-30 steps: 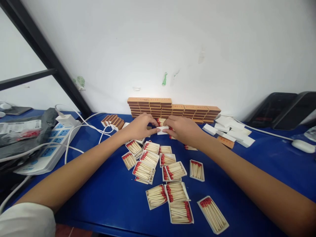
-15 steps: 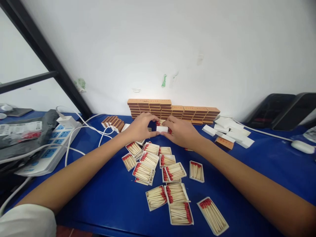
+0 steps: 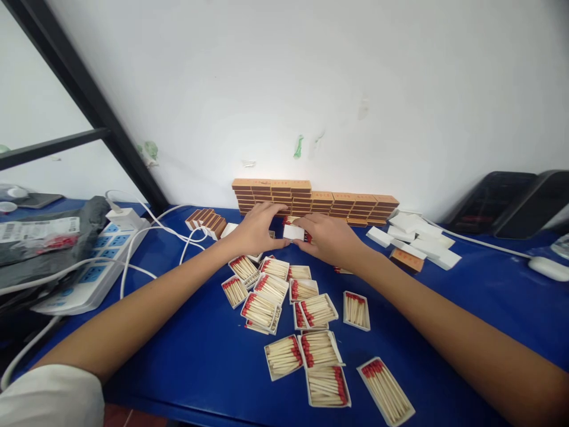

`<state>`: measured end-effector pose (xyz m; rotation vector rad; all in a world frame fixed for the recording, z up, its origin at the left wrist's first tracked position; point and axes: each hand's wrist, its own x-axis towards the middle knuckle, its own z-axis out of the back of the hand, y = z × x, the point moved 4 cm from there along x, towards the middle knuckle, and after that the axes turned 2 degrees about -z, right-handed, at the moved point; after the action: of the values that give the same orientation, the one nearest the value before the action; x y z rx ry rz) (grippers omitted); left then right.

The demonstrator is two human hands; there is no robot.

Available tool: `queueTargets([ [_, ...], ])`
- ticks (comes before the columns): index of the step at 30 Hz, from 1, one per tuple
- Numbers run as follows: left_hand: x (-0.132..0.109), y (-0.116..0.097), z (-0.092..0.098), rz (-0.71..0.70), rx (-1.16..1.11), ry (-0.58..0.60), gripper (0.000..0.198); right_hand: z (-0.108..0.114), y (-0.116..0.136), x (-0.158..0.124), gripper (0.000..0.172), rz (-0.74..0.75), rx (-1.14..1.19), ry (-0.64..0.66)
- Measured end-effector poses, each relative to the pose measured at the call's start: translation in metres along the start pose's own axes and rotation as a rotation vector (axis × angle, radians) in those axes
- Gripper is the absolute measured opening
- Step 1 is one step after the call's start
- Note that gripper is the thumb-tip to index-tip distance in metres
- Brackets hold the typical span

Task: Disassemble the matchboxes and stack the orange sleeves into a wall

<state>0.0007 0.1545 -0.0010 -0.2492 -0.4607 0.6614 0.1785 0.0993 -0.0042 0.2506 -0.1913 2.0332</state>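
Note:
My right hand [image 3: 329,237] pinches a small white box [image 3: 294,232] between thumb and fingers. My left hand [image 3: 259,230] curves round the other side, thumb and fingers spread apart, with the thumb tip at or beside the box's lower left corner; contact is hard to judge. Red match heads show partly behind and under the right fingers. In front of both hands, open white trays full of red-tipped matches [image 3: 271,287] lie in overlapping heaps. Behind them, brown matchboxes [image 3: 333,199] are stacked in a row against the wall.
White boxes [image 3: 438,252] and one brown matchbox [image 3: 406,259] are piled at the right. Leaning matchboxes [image 3: 207,222] stand at the left, near white cables [image 3: 178,236] and a power strip [image 3: 104,255]. Two dark phone-like devices [image 3: 493,204] lean at the far right.
The white box shows more of its flat white face. My left fingers have eased slightly away from it, while my right hand stays on it. The view has shifted a little.

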Motion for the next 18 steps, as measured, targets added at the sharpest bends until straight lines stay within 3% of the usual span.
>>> queueTargets([
  [5, -0.001, 0.002, -0.004, 0.062, 0.010, 0.028, 0.093, 0.005, -0.008, 0.000, 0.039, -0.028, 0.060, -0.033],
  [10, -0.001, 0.004, -0.006, 0.077, 0.033, 0.050, 0.095, 0.015, -0.013, 0.000, 0.039, -0.038, 0.118, -0.081],
  [18, -0.002, -0.002, -0.004, 0.022, 0.057, 0.073, 0.094, 0.050, -0.035, -0.007, 0.047, -0.129, 0.053, -0.139],
])
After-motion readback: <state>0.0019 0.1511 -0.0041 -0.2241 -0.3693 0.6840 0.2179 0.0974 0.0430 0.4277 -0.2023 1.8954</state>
